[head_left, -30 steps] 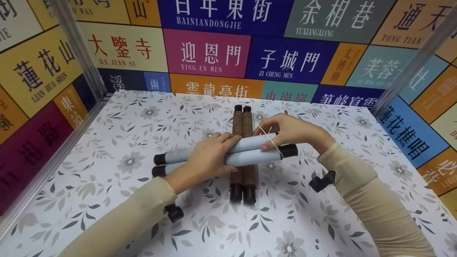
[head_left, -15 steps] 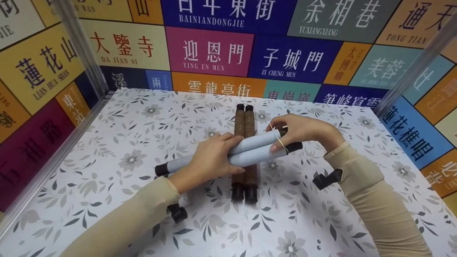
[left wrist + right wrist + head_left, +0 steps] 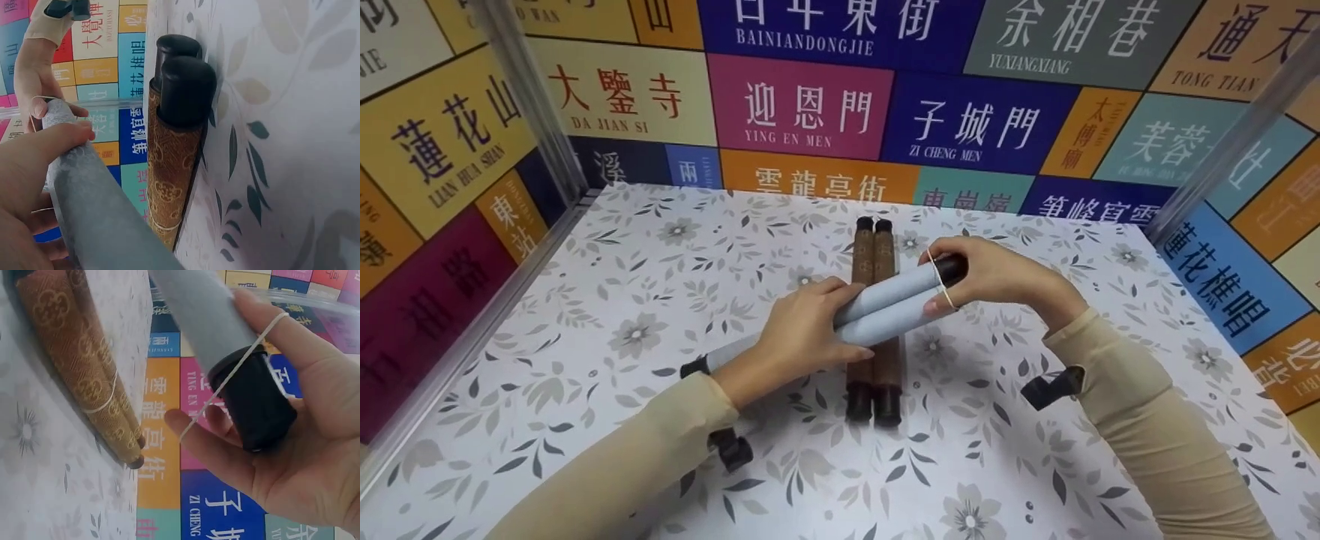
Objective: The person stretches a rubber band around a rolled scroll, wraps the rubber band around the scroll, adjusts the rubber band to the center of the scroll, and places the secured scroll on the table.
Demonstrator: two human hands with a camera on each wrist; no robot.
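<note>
My left hand [image 3: 802, 322] grips a pale blue-grey scroll [image 3: 889, 307], rolled up from both ends into two rolls side by side with black end knobs [image 3: 951, 268]. The scroll is held tilted, its right end higher, over a brown scroll. A thin cream rubber band [image 3: 236, 371] is stretched across the scroll's right end, looped over the spread thumb and finger of my right hand [image 3: 997, 274]. That hand curves round the black knobs, its thumb against the pale roll. Part of the pale scroll's left half is hidden under my left hand and sleeve.
The brown patterned scroll [image 3: 174, 169], also a double roll with dark knobs, lies lengthwise on the flower-patterned table [image 3: 645, 420] beneath the pale one. A band [image 3: 107, 402] circles it. Clear panels and colourful signboards [image 3: 802, 105] border the table at the back and sides.
The pale scroll's right end has risen and its left end has dropped. My right hand has moved slightly right with the rubber band, now over the end beside the knobs.
</note>
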